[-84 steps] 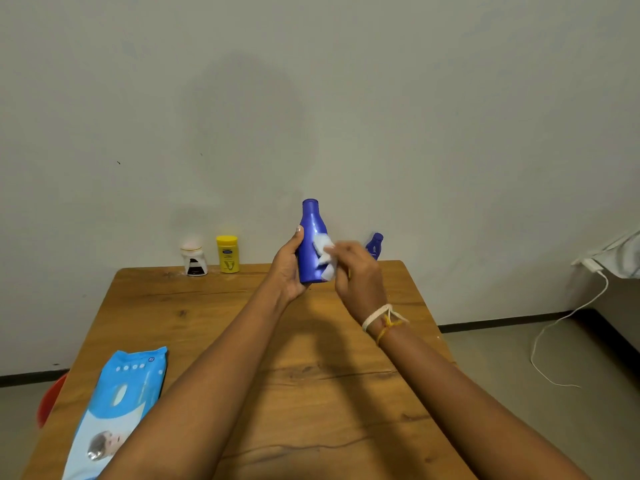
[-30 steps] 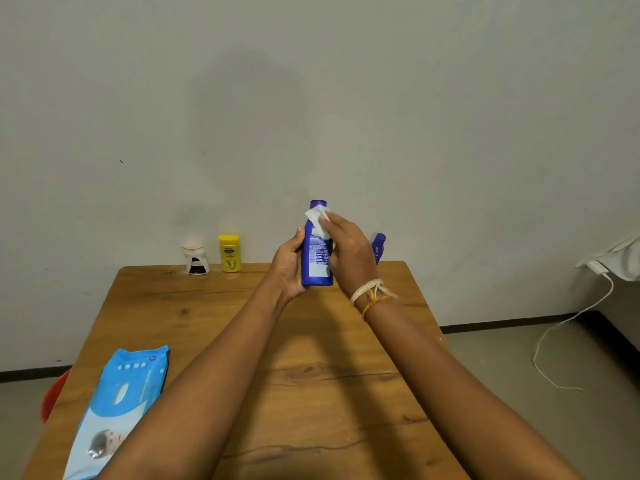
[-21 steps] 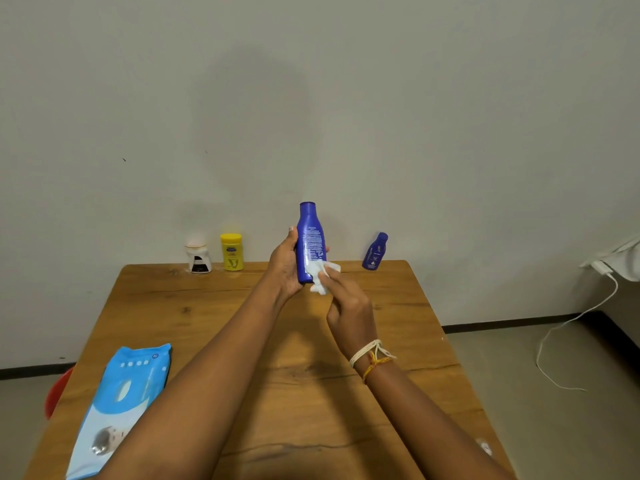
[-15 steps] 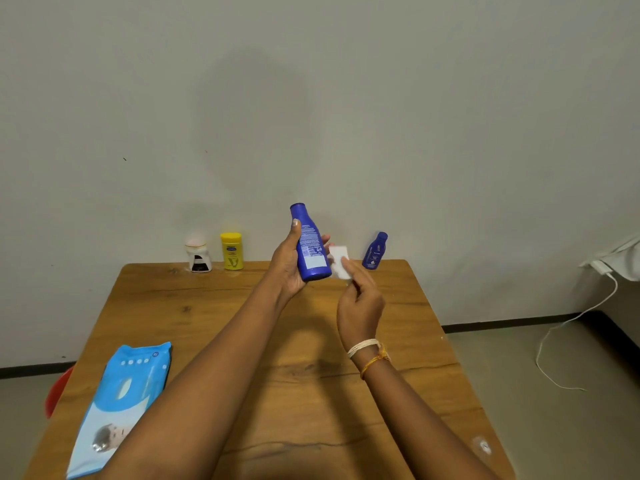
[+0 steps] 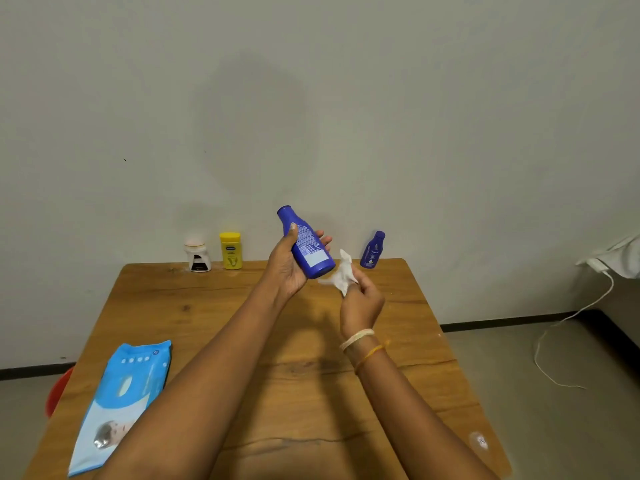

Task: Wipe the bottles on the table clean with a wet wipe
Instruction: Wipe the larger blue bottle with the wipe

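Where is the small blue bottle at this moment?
In the head view, the small blue bottle stands at the table's far edge on the right side, by the wall, just beyond the wet wipe.

The big blue bottle (image 5: 306, 245) in my left hand (image 5: 289, 268) looks like smooth, shiny plastic. The wipe (image 5: 341, 273) in my right hand (image 5: 362, 301) is soft, crumpled white cloth. The table (image 5: 207, 306) is smooth wood with dark lines. The wipes pack (image 5: 121, 400) near me on the left is shiny plastic.
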A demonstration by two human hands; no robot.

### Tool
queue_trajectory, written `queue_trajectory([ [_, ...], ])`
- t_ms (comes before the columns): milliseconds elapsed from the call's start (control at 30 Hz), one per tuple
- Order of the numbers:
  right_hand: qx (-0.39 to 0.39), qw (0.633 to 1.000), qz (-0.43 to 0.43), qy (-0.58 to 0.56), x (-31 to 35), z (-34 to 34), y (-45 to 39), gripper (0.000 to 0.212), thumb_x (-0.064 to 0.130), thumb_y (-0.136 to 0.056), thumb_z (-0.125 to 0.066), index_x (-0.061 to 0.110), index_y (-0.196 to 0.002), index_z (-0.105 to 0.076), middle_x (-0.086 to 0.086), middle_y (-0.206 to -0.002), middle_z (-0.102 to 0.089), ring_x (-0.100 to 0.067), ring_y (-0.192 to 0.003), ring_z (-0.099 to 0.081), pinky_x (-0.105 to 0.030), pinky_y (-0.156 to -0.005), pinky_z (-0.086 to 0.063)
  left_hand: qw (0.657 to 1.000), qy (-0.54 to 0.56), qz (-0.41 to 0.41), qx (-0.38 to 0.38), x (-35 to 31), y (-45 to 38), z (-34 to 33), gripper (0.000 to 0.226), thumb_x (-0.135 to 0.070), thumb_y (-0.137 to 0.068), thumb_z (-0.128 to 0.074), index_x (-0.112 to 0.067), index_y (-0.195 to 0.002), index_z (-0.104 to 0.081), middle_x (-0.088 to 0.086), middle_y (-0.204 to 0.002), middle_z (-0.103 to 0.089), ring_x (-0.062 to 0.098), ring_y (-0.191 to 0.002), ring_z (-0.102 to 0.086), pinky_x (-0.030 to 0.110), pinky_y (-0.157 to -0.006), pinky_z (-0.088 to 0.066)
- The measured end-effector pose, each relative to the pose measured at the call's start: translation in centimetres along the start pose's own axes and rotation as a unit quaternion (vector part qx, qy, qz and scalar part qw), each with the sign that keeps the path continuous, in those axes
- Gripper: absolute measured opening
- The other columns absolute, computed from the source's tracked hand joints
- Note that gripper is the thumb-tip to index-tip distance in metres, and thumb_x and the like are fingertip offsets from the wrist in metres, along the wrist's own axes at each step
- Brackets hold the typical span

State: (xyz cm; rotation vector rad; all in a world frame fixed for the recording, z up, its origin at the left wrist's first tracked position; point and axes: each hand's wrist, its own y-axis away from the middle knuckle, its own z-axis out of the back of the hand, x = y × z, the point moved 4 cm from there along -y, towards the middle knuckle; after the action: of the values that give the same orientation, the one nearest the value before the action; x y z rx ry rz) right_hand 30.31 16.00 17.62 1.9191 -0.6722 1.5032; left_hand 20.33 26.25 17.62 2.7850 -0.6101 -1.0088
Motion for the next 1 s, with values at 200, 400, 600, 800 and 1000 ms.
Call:
queue_trajectory([
  [200,0.125,0.933,-0.248,-0.23,0.7,-2.7,0.5,0.04,-0.013,-0.091,-0.039,-0.003,-0.129,-0.049,-0.02,-0.126,-0.057,-0.031,-0.115,-0.057,-0.034,-0.081,-0.054,0.995,-0.063,-0.051,0.049,-0.4,0.2,-1.1,0.042,-0.03,-0.1,-0.041,-0.009,-0.137,-0.036,0.016,-0.11,-0.065,0.028,-0.1,-0.067,0.044,-0.086,-0.054],
  [400,0.125,0.907,-0.357,-0.183,0.5,-2.5,1.5,0.043,-0.012,-0.091,-0.038,-0.004,-0.133,-0.041,-0.024,-0.134,-0.049,-0.035,-0.122,-0.05,-0.044,-0.084,-0.048,0.984,-0.149,-0.077,0.062,-0.9,0.4,-1.4,0.034,-0.026,-0.1,-0.041,-0.016,-0.133,-0.037,0.011,-0.108,-0.064,0.027,-0.096,-0.066,0.04,-0.08,-0.056],
  [600,0.106,0.901,-0.381,-0.178,2.1,-1.7,1.2,0.04,-0.01,-0.094,-0.035,-0.007,-0.134,-0.037,-0.024,-0.138,-0.045,-0.034,-0.129,-0.044,-0.041,-0.108,-0.035,0.981,-0.166,-0.051,0.09,-0.9,0.7,-1.6,0.033,-0.025,-0.099,-0.042,-0.013,-0.13,-0.04,0.014,-0.108,-0.064,0.026,-0.093,-0.066,0.039,-0.08,-0.056],
  [800,0.094,0.91,-0.366,-0.168,1.9,-2.0,1.2,0.04,-0.007,-0.095,-0.04,-0.004,-0.134,-0.038,-0.023,-0.138,-0.045,-0.034,-0.129,-0.044,-0.042,-0.106,-0.038,0.978,-0.18,-0.054,0.092,-0.6,0.8,-1.7,0.033,-0.025,-0.099,-0.042,-0.014,-0.13,-0.04,0.013,-0.11,-0.064,0.027,-0.095,-0.065,0.038,-0.08,-0.056],
  [1000,0.138,0.914,-0.359,-0.129,2.1,-2.0,2.9,0.041,-0.014,-0.092,-0.034,-0.007,-0.132,-0.04,-0.026,-0.123,-0.051,-0.039,-0.124,-0.047,-0.046,-0.099,-0.041,0.976,-0.186,-0.054,0.098,-1.1,0.9,-1.3,0.029,-0.025,-0.099,-0.042,-0.016,-0.127,-0.043,0.013,-0.108,-0.065,0.025,-0.091,-0.067,0.038,-0.077,-0.057],
])
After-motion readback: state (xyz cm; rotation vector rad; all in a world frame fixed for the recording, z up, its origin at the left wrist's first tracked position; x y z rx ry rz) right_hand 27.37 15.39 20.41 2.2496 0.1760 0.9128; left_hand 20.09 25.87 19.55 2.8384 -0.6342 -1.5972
